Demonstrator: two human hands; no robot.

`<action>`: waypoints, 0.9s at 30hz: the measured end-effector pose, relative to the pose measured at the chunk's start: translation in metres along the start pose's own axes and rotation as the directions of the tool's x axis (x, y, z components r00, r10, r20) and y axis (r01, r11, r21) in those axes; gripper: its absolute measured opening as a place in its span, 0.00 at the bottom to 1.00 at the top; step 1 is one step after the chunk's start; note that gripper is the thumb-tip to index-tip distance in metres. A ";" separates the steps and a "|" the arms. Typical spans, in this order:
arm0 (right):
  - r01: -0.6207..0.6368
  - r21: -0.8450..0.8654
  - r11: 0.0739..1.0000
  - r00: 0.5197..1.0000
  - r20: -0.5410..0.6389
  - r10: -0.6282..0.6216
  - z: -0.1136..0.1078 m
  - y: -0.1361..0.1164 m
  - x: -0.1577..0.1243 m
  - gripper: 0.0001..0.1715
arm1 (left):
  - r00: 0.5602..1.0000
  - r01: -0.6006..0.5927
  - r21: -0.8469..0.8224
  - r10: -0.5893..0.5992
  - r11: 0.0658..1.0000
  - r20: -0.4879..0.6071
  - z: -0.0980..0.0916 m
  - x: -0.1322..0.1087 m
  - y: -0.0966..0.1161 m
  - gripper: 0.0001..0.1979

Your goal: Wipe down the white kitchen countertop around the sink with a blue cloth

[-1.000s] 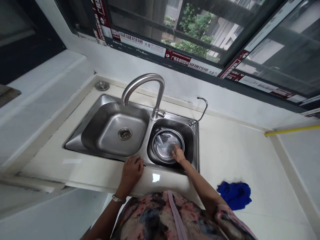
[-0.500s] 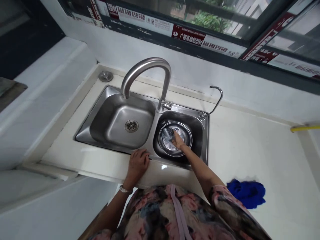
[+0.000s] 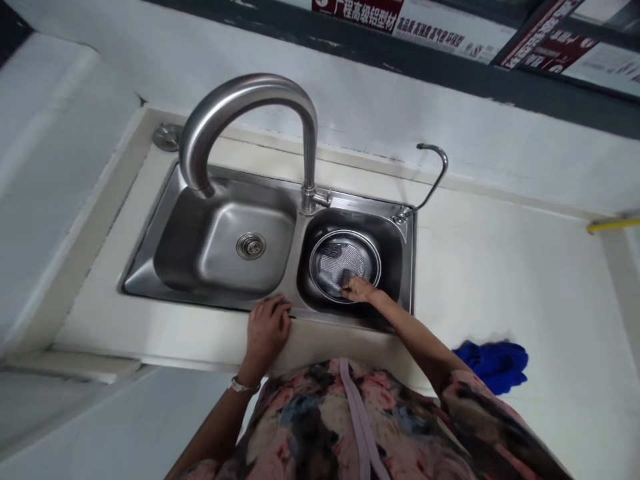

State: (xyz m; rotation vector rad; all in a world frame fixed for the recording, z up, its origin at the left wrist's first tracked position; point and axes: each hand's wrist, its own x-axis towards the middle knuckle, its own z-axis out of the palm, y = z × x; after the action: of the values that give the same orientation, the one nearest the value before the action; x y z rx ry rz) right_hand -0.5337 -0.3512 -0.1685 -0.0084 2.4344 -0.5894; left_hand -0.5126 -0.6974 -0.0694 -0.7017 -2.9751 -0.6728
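A double steel sink [image 3: 165, 220] is set into a white counter. In its small right basin sits a round perforated steel strainer basket [image 3: 357, 250]. My right hand [image 3: 361, 289] reaches into the basket's near side, fingers closed on a small dark grey pad [image 3: 336, 281] pressed against the basket's inside. My left hand [image 3: 267, 330] rests on the sink's front rim, fingers curled over the edge, holding nothing.
A tall curved faucet [image 3: 240, 100] arches over the left basin, whose drain [image 3: 251, 245] is uncovered. A thin second tap [image 3: 430, 175] stands at the sink's right corner. A crumpled blue cloth [image 3: 495, 363] lies on the counter to my right. A window frame runs along the back wall.
My right hand has slid from the middle of the basket to its near rim with the pad. The view has dropped closer to the sink. My left hand stays on the rim.
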 end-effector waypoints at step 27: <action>0.009 0.168 0.986 0.564 -0.815 0.133 -0.017 0.045 -0.165 0.31 | 1.000 -0.010 0.001 0.010 1.000 -0.021 0.004 0.003 -0.004 0.13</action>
State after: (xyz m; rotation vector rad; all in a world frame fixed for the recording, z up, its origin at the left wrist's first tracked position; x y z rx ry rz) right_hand -0.4050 -0.2793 -0.0806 0.5474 3.2694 -0.8953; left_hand -0.5165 -0.6975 -0.0745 -0.7047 -2.9511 -0.6737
